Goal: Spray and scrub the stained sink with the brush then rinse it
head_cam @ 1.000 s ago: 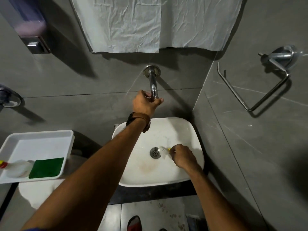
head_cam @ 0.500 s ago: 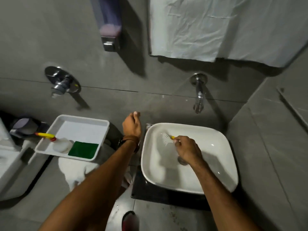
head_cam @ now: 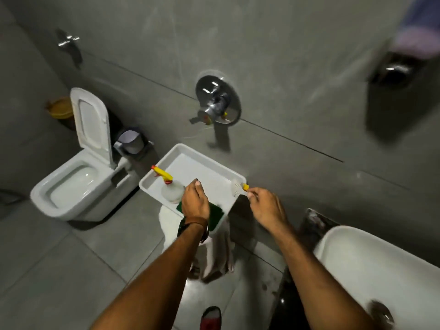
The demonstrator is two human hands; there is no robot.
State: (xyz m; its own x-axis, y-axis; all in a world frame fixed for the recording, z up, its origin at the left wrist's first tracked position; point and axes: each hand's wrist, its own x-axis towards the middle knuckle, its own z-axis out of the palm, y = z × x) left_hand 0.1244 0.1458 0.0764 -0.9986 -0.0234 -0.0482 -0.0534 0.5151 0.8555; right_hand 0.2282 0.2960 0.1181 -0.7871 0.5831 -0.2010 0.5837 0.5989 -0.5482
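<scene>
The white sink (head_cam: 342,256) sits at the lower right, its drain near the frame's corner. My right hand (head_cam: 266,207) grips a small brush (head_cam: 239,186) with a yellow neck and white bristles, held over the right corner of the white tray (head_cam: 209,170). In the tray stands a clear spray bottle (head_cam: 170,190) with a yellow and red trigger, beside a green scrub pad (head_cam: 215,216). My left hand (head_cam: 195,201) hovers over the tray next to the bottle, fingers curled with one extended, holding nothing that I can see.
A white toilet (head_cam: 78,179) with its lid up stands at the left. A chrome wall valve (head_cam: 216,103) is above the tray. White cloth (head_cam: 216,256) hangs below the tray. A red shoe (head_cam: 210,317) shows on the grey floor.
The view swung left from the sink to the tray. My left hand left the tap and moved over the tray; my right hand carried the brush out of the sink to the tray's corner.
</scene>
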